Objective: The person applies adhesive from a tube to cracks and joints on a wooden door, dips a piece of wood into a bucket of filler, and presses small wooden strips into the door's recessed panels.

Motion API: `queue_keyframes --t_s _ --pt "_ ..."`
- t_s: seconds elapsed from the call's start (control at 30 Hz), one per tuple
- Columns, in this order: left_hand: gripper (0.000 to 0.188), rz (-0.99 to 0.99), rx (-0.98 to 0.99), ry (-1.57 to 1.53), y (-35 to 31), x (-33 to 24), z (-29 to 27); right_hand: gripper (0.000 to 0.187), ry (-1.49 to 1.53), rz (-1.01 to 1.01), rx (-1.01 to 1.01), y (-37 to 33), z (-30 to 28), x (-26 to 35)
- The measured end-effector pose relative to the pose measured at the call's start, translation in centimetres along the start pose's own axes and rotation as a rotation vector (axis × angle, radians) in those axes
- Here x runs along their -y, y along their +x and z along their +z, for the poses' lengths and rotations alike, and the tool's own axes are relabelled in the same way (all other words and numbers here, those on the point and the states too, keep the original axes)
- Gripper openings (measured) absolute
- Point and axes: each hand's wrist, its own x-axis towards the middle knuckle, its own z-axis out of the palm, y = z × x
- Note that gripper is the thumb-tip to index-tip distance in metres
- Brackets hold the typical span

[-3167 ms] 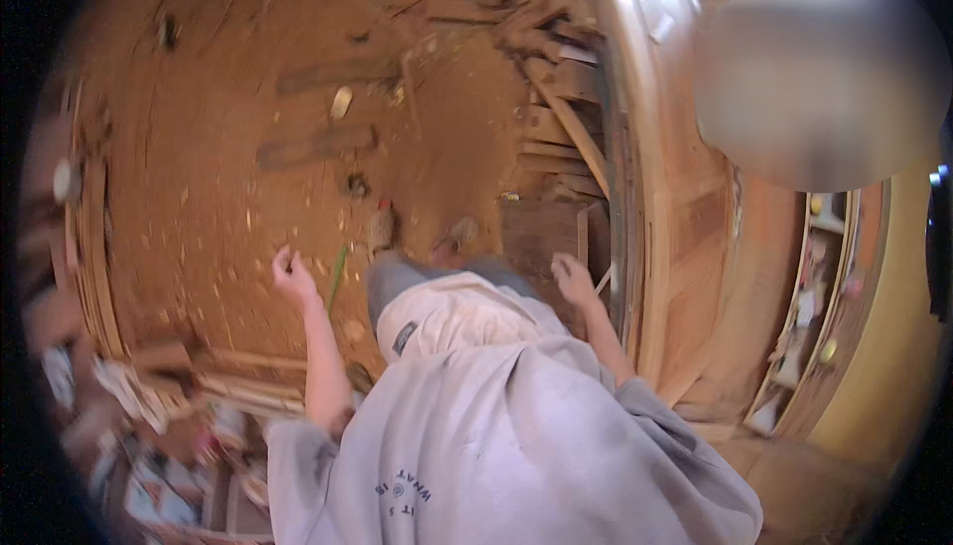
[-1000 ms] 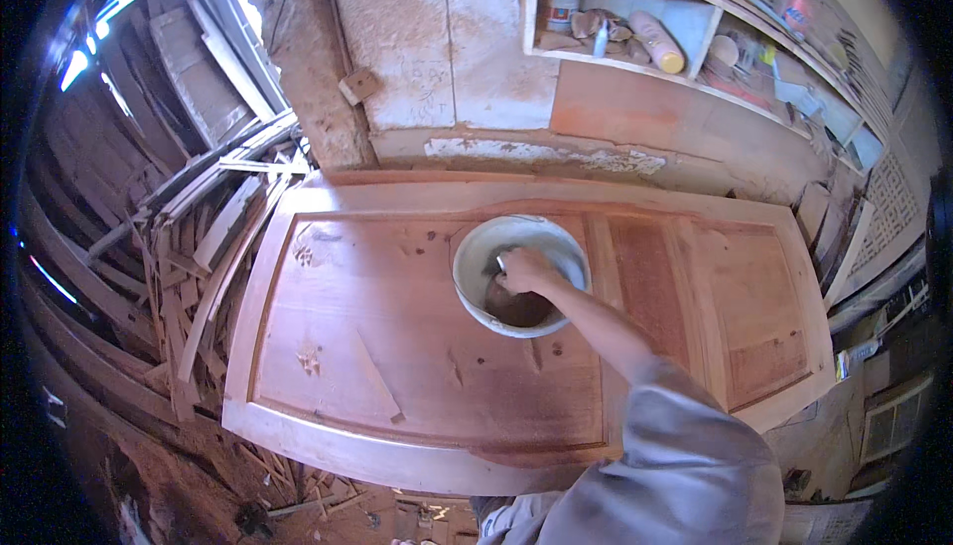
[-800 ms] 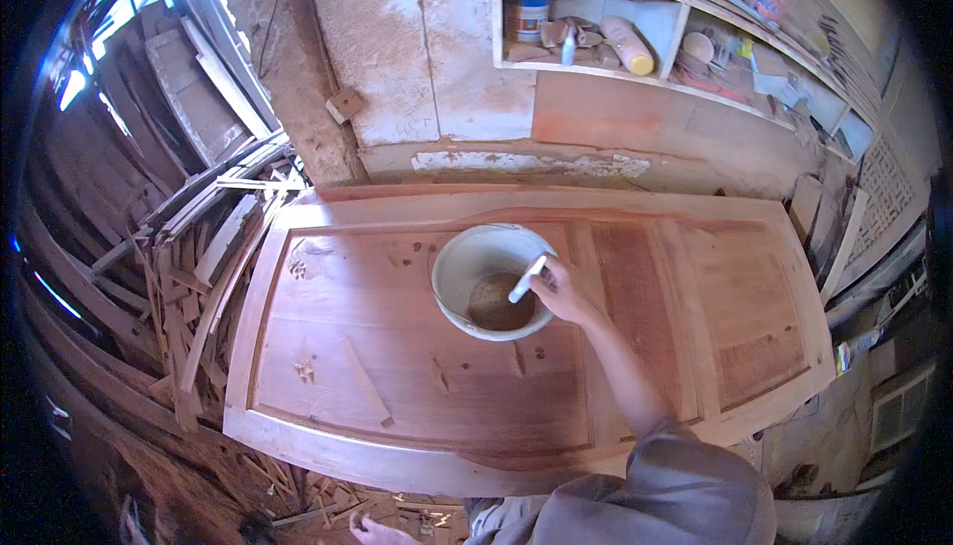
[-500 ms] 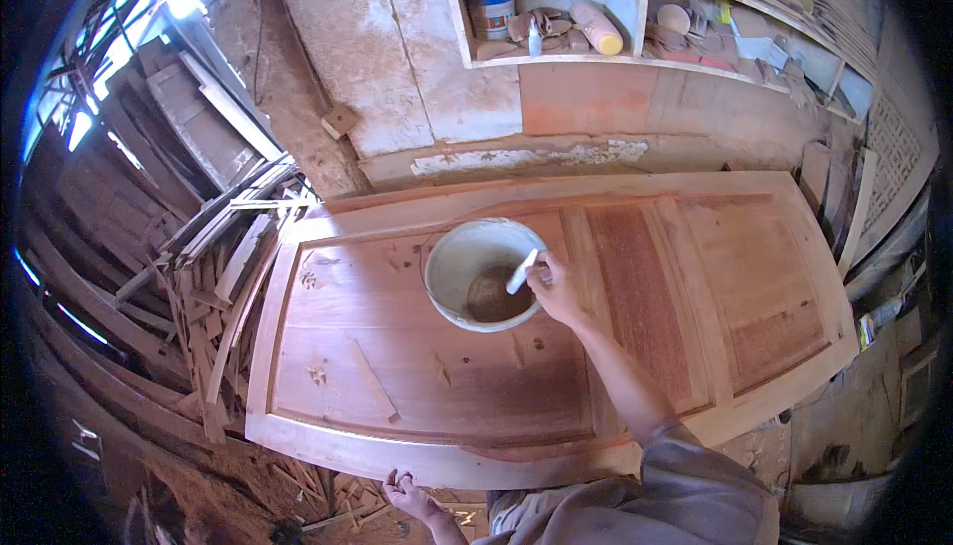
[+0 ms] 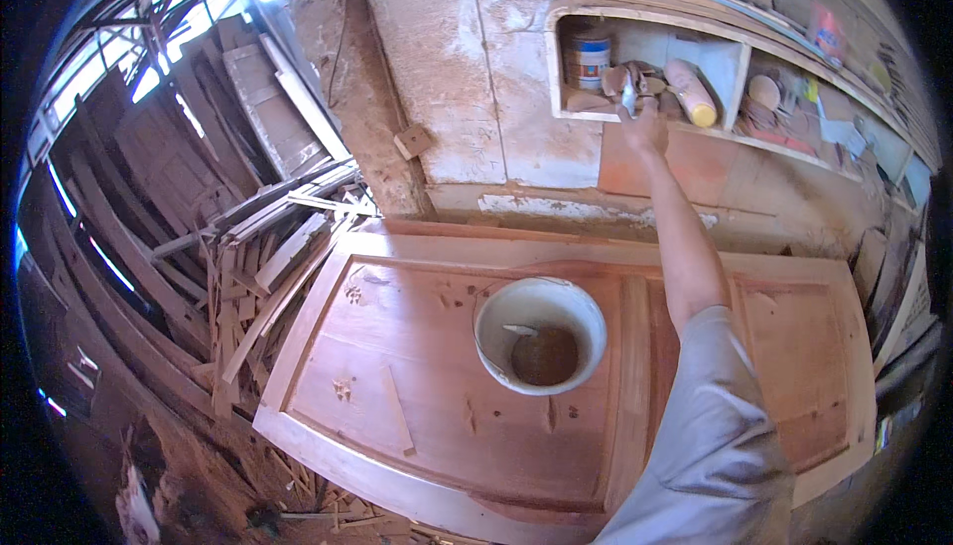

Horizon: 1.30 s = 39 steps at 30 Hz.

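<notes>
My right arm stretches up to the wall shelf. There my right hand (image 5: 645,130) is at the front edge, its fingers right by a small white bottle (image 5: 628,98). The fingers are small and blurred, so whether they grip the bottle is unclear. Below, on a brown wooden panelled door (image 5: 397,485) lying flat, stands a whitish bucket (image 5: 491,346). Inside it are brown matter (image 5: 546,358) at the bottom and a pale, slim piece (image 5: 519,330) against the wall. My left hand is out of view.
Beside the bottle the shelf (image 5: 745,83) holds a blue-and-white can (image 5: 588,61), a yellow-capped cylinder (image 5: 690,93) and clutter. A thin wood strip (image 5: 397,409) lies on the door. Scrap wood (image 5: 263,277) is piled at the left.
My right hand has let go of the white piece, which now lies in the bucket, and has moved up to the shelf. My left hand has left the view. The view has shifted.
</notes>
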Motion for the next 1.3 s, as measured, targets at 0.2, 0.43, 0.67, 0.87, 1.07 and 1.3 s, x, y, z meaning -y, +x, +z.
queue_keyframes --t_s 0.2,0.43,0.67,0.87,1.07,1.3 --pt "0.028 -0.057 -0.001 0.064 -0.8 0.3 3.8 0.053 -0.177 -0.002 -0.070 3.6 2.4 -1.6" --pt "0.028 0.466 0.026 -0.208 6.6 3.9 2.3 0.036 0.462 -0.307 0.181 -2.3 3.1 -3.8" --pt "0.022 0.309 0.120 -0.056 17.2 -8.2 4.7 0.053 0.516 0.178 0.491 -21.0 -3.0 -8.7" --pt "0.025 0.476 0.115 -0.264 27.5 -21.7 14.8 0.048 0.846 0.289 0.545 -36.5 -3.8 1.9" --pt "0.023 0.764 0.330 -0.219 39.2 -31.8 29.1 0.035 0.815 0.774 0.538 -49.3 6.3 12.8" --pt "0.021 0.722 0.519 0.048 47.3 -37.8 43.4 0.024 1.214 0.864 0.965 -55.1 22.3 21.1"
